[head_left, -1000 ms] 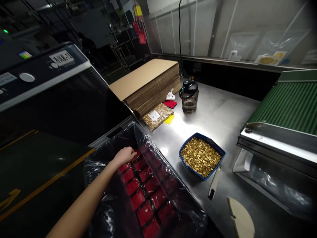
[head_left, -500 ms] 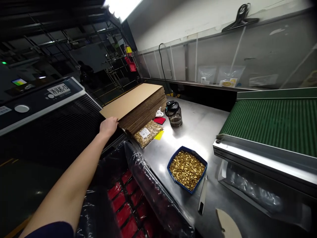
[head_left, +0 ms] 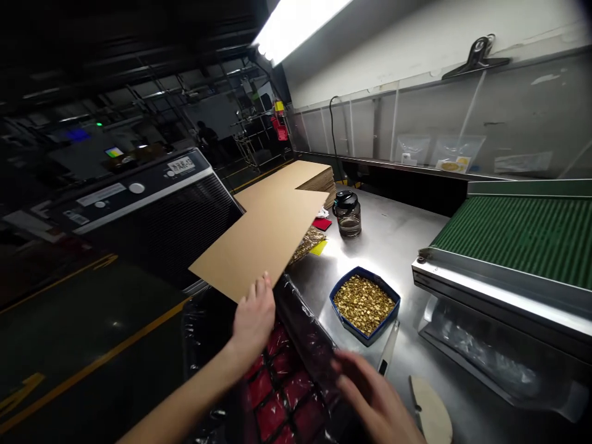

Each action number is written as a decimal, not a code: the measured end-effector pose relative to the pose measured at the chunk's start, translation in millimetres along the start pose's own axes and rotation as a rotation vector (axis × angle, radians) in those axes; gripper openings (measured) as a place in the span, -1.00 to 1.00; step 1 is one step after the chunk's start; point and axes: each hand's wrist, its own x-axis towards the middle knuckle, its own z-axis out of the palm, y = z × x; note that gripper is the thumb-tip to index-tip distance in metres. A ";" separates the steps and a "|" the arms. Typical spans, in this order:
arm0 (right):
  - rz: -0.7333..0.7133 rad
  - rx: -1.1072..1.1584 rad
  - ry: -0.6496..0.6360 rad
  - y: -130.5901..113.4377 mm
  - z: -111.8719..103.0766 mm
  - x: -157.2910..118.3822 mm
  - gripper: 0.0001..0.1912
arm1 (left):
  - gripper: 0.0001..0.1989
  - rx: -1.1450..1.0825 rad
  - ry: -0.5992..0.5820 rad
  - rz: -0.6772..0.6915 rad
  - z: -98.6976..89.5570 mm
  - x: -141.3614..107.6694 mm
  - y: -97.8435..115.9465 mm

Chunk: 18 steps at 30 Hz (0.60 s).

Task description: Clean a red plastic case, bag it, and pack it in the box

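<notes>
My left hand (head_left: 255,314) is closed on the near edge of a flat brown cardboard sheet (head_left: 261,228). The sheet slants from the cardboard stack (head_left: 319,181) towards me, partly over a bag of gold bits (head_left: 308,242). Below my hands is a box lined with black plastic film (head_left: 308,320), holding several red packets (head_left: 272,414) in rows. Over the right side of this box is my right hand (head_left: 377,394), slightly blurred, its fingers apart and nothing in them. Ahead of it on the metal table stands a blue tray (head_left: 345,322) full of small gold pieces (head_left: 365,302).
A lidded jug (head_left: 348,214) stands beside the stack. Right of the blue tray lie a white-handled tool (head_left: 389,348) and a beige curved piece (head_left: 431,410). A green conveyor belt (head_left: 527,237) borders the table at right; a dark machine (head_left: 152,216) stands at left.
My left hand has drawn the top cardboard sheet off the stack towards me. My right hand has come into view at the lower right. The view has turned left.
</notes>
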 end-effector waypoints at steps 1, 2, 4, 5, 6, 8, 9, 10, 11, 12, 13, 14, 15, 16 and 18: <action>-0.015 0.200 -0.075 -10.2 17.4 24.6 -0.34 | -0.29 -0.035 -0.002 -0.012 -0.8 -22.0 11.7; -0.002 0.383 -0.129 -20.6 34.7 47.1 -0.25 | -0.28 -0.077 0.003 -0.024 -0.4 -44.1 23.4; 0.020 0.583 -0.181 -37.9 65.0 82.4 -0.20 | -0.23 -0.156 0.029 -0.020 2.2 -87.3 44.9; -0.010 0.598 -0.172 -43.0 76.0 94.3 -0.21 | -0.20 -0.187 0.035 -0.016 2.7 -107.5 53.3; -0.029 0.596 -0.153 -44.7 83.5 102.4 -0.23 | -0.19 -0.232 0.038 0.002 1.7 -125.5 58.9; -0.064 0.538 -0.113 -38.8 87.7 108.7 -0.26 | -0.26 -0.366 0.014 0.099 -6.8 -151.7 58.8; -0.066 0.498 -0.105 -32.4 85.1 108.0 -0.28 | -0.30 -0.424 0.002 0.136 -13.7 -158.3 52.1; -0.067 0.445 -0.108 -24.9 80.4 105.6 -0.31 | -0.36 -0.458 0.003 0.139 -21.3 -160.1 41.0; -0.067 0.379 -0.115 -17.6 74.4 102.2 -0.33 | -0.41 -0.466 0.011 0.105 -28.0 -157.3 26.1; -0.069 0.303 -0.127 -11.4 68.2 98.4 -0.35 | -0.43 -0.449 0.022 0.041 -32.5 -150.8 8.4; -0.075 0.220 -0.138 -7.0 62.6 94.9 -0.34 | -0.43 -0.411 0.033 -0.017 -33.6 -141.8 -10.6; -0.086 0.133 -0.151 -4.6 58.2 91.9 -0.31 | -0.41 -0.357 0.038 -0.066 -30.6 -131.7 -29.5; -0.102 0.044 -0.166 -4.3 55.4 89.8 -0.27 | -0.39 -0.309 0.027 -0.111 -23.4 -122.0 -46.9; -0.121 -0.044 -0.185 -5.7 54.4 88.5 -0.24 | -0.37 -0.287 -0.007 -0.146 -12.6 -113.5 -61.6; -0.162 -0.220 -0.215 -11.9 57.4 87.5 -0.21 | -0.34 -0.303 -0.105 -0.202 16.0 -103.0 -81.4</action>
